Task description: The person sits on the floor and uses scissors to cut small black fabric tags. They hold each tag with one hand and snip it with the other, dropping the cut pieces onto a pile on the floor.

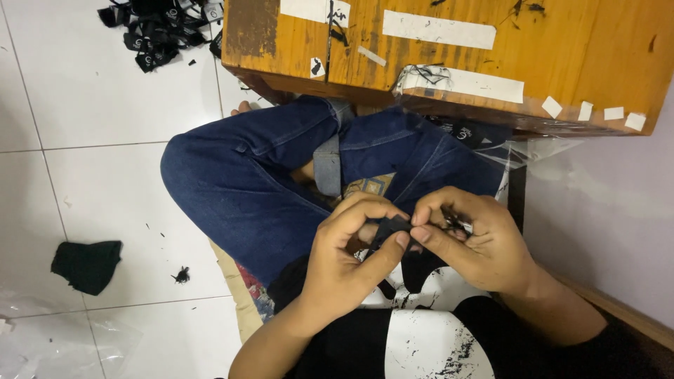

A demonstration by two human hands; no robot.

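I sit cross-legged on the floor in blue jeans (246,175). My left hand (347,253) and my right hand (470,242) meet over my lap. Together they pinch a small black fabric piece (390,226) between thumbs and forefingers. My right hand also holds something small and dark with a metallic glint (455,223); I cannot tell what it is. Most of the fabric piece is hidden by my fingers.
A low wooden table (562,49) with white tape strips stands just beyond my knees. A pile of black fabric pieces (158,28) lies on the white tiles at top left. A black cloth (88,265) lies on the floor at left. Clear plastic (540,147) hangs under the table edge.
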